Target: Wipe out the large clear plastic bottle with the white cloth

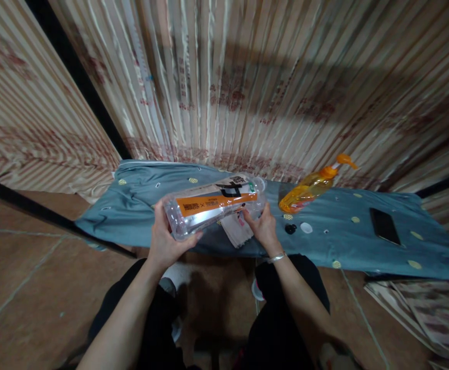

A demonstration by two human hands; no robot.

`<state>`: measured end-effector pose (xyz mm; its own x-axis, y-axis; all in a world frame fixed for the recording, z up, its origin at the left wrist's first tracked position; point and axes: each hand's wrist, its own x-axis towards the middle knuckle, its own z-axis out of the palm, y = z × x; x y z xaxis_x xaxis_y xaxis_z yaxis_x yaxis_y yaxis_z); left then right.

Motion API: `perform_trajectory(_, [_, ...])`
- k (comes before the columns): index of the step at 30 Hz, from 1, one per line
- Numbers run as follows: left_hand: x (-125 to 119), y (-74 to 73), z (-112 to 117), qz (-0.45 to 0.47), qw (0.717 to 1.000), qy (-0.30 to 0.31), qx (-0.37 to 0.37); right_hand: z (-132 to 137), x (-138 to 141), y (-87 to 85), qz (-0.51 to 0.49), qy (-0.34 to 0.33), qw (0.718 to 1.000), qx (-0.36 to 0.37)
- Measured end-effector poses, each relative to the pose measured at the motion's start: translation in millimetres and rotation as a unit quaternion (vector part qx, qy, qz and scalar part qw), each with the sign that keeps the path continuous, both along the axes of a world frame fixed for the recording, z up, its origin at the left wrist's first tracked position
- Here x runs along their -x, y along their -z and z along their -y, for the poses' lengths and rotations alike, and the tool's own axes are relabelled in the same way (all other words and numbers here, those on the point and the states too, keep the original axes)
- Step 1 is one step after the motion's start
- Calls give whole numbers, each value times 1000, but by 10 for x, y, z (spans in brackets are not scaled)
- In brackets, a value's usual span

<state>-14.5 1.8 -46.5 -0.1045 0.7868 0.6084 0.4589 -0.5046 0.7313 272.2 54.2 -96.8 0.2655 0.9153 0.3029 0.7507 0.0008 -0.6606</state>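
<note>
A large clear plastic bottle with an orange and white label lies sideways in the air between my hands, above a blue cloth-covered bench. Around its left end, the base, curl the fingers of my left hand. My right hand grips the other end, near the narrowing top. Beneath the bottle lies a white packet, partly hidden by it. Just right of my right hand, a small black cap-like piece and a white disc rest on the cloth.
A pump bottle of orange liquid stands on the blue cloth at right. Farther right lies a black phone. A striped curtain hangs behind the bench, and dark poles frame it.
</note>
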Motion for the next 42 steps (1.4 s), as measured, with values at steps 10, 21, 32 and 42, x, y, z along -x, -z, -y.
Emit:
perform_trajectory(10, [-15, -21, -22, 10, 1000, 14, -16, 1, -19, 66, -27, -4, 999, -18])
perform_trajectory(21, [-24, 4, -53, 27, 999, 25, -14, -11, -33, 76, -40, -20, 999, -30])
perform_trajectory(32, [-3, 46, -61, 46, 999, 29, 4, -10, -55, 74, -30, -31, 998, -44])
perform_trajectory(42, [-36, 51, -71, 46, 999, 22, 5, 7, -37, 3, -27, -25, 999, -4])
